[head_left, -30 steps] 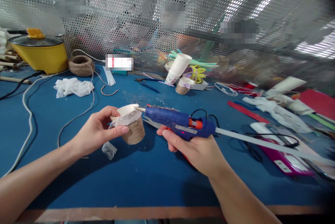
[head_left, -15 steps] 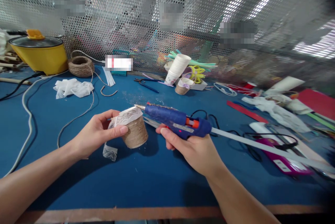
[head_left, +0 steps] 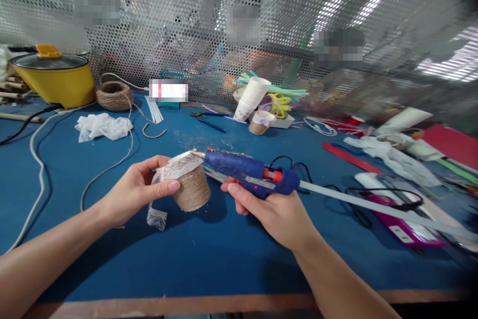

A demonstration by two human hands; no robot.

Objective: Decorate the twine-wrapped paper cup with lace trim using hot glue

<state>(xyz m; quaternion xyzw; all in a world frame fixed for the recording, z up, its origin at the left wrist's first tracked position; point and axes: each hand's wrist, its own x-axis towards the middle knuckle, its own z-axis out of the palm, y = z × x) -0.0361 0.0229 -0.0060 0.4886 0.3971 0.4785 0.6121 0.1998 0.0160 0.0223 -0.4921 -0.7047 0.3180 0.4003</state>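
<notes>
My left hand (head_left: 145, 187) grips a small cup wrapped in brown twine (head_left: 193, 192), tilted above the blue table. A band of white lace (head_left: 182, 163) runs round the cup's rim, and its loose end hangs below my fingers. My right hand (head_left: 271, 209) is closed round the handle of a blue hot glue gun (head_left: 246, 169), with a small red light on its side. The metal nozzle is at the lace near the cup's upper edge; whether it touches I cannot tell. A long white glue stick (head_left: 347, 199) sticks out of the gun's back.
Behind stand a yellow pot (head_left: 56, 80), a twine roll (head_left: 114, 95), crumpled white lace (head_left: 104, 126), pliers (head_left: 209, 122), stacked paper cups (head_left: 252, 97) and a finished-looking small twine basket (head_left: 259, 123). At right lie a red strip (head_left: 351, 157) and a purple device (head_left: 407, 227). A perforated metal screen (head_left: 194, 25) rises behind.
Almost nothing differs. The glue gun's nozzle has shifted very slightly left along with the whole view; both hands keep their holds.
</notes>
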